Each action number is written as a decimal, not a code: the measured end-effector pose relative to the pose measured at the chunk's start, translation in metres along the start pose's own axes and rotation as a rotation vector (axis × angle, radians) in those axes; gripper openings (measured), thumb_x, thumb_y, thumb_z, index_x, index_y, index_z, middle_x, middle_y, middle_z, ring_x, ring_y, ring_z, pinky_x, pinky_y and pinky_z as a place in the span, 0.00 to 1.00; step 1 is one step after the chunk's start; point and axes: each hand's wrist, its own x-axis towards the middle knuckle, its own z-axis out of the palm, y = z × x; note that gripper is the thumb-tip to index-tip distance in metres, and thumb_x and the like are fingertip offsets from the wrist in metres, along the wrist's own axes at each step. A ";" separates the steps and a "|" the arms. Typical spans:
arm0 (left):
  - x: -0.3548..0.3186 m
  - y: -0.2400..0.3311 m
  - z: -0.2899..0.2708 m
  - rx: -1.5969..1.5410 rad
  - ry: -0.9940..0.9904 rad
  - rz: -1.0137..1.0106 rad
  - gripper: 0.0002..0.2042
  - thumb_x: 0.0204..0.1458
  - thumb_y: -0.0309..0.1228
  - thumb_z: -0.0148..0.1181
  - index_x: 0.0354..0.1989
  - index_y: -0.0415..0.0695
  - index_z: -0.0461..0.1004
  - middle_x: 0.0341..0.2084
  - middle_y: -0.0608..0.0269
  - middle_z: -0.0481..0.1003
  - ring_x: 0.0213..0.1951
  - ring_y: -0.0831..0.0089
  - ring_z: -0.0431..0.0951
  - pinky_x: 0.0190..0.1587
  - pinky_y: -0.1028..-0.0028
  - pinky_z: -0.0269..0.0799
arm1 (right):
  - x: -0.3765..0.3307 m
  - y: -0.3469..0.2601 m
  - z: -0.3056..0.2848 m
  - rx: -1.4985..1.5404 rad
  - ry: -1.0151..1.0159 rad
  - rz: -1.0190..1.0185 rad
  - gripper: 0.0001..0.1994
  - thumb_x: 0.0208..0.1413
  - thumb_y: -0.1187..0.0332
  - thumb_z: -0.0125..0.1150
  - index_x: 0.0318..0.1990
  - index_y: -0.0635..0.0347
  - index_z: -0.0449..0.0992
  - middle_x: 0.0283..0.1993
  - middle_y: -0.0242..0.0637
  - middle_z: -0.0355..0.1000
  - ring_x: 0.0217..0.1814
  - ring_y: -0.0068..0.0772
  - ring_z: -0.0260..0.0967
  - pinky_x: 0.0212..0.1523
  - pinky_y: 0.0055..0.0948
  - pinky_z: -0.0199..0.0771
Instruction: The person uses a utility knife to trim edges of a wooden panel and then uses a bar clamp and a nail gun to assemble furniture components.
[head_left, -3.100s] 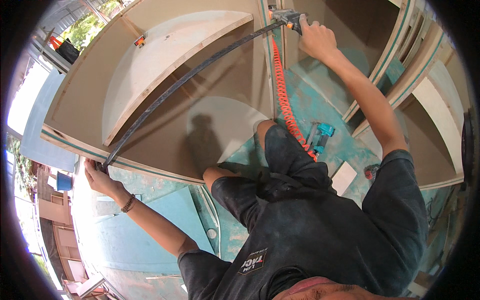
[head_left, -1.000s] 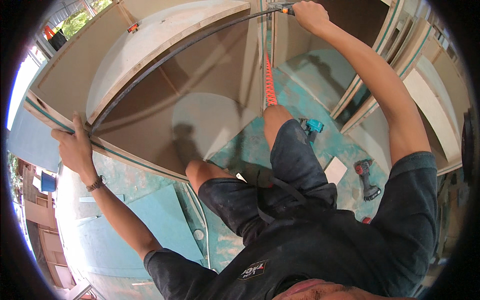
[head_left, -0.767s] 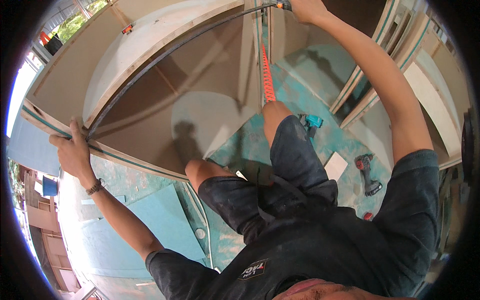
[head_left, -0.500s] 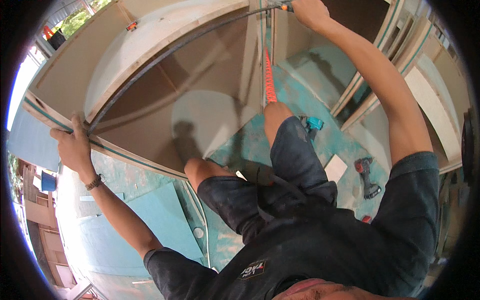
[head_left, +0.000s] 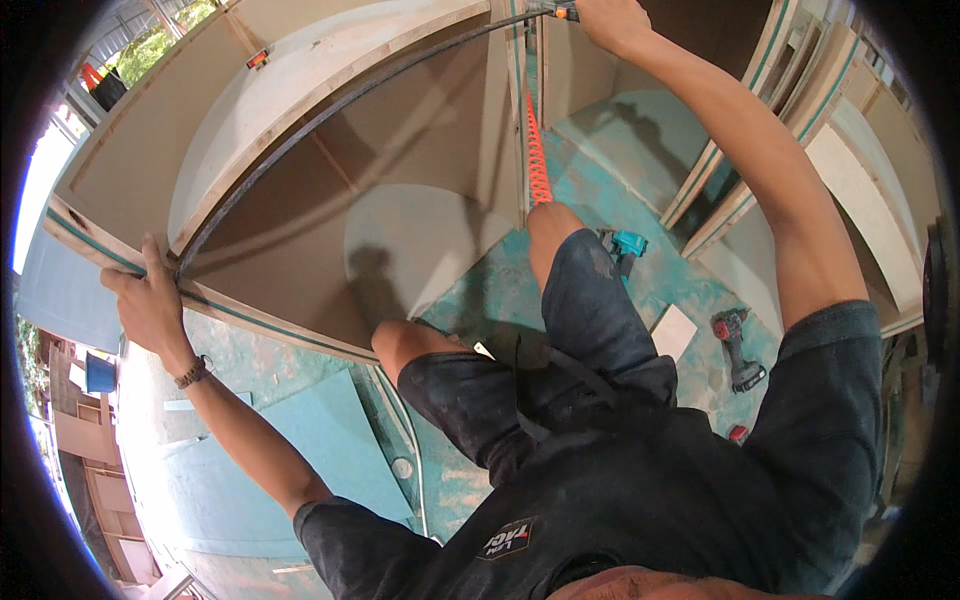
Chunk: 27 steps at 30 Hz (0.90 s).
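A long dark bar clamp [head_left: 340, 106] spans the curved, open-fronted wooden cabinet [head_left: 420, 120], from its left edge to the upright divider at the top. At the bar's left end my left hand [head_left: 152, 305] closes round the clamp end and the cabinet's edge, one finger stretched up along the wood. My right hand [head_left: 612, 22], arm reaching far forward, grips the clamp's black and orange handle [head_left: 566, 13] beside the divider. The picture's upper edge cuts off part of that hand, and its fingertips are hidden.
Near my knees lie a teal power tool [head_left: 628, 245], a red and black cordless drill [head_left: 738, 350] and a wood offcut [head_left: 673, 332]. An orange coiled hose [head_left: 538, 160] runs down behind my right knee. Blue sheets [head_left: 290, 450] cover the floor at left. More cabinet frames [head_left: 800, 100] stand right.
The view has tilted slightly. My right hand has shifted a little to the left at the clamp handle, while my left hand keeps its place at the cabinet's edge.
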 end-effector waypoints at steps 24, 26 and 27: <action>0.000 -0.001 0.001 0.020 0.066 -0.001 0.36 0.52 0.65 0.52 0.49 0.40 0.65 0.32 0.43 0.81 0.38 0.44 0.81 0.39 0.52 0.74 | 0.002 -0.005 0.003 -0.039 -0.002 0.036 0.11 0.56 0.65 0.56 0.33 0.56 0.84 0.36 0.43 0.81 0.40 0.41 0.82 0.37 0.41 0.81; 0.002 -0.006 0.005 0.014 0.043 -0.012 0.35 0.52 0.64 0.53 0.49 0.40 0.65 0.32 0.44 0.81 0.37 0.46 0.82 0.38 0.53 0.74 | -0.001 -0.001 0.004 -0.008 0.029 0.036 0.10 0.55 0.66 0.56 0.33 0.55 0.84 0.36 0.44 0.81 0.41 0.42 0.81 0.38 0.41 0.81; 0.002 -0.007 0.006 0.010 0.031 -0.016 0.35 0.52 0.64 0.53 0.49 0.40 0.65 0.31 0.45 0.81 0.37 0.46 0.82 0.38 0.53 0.74 | -0.001 0.005 0.003 0.006 -0.006 0.039 0.09 0.54 0.66 0.56 0.33 0.56 0.84 0.36 0.44 0.81 0.41 0.43 0.81 0.39 0.41 0.81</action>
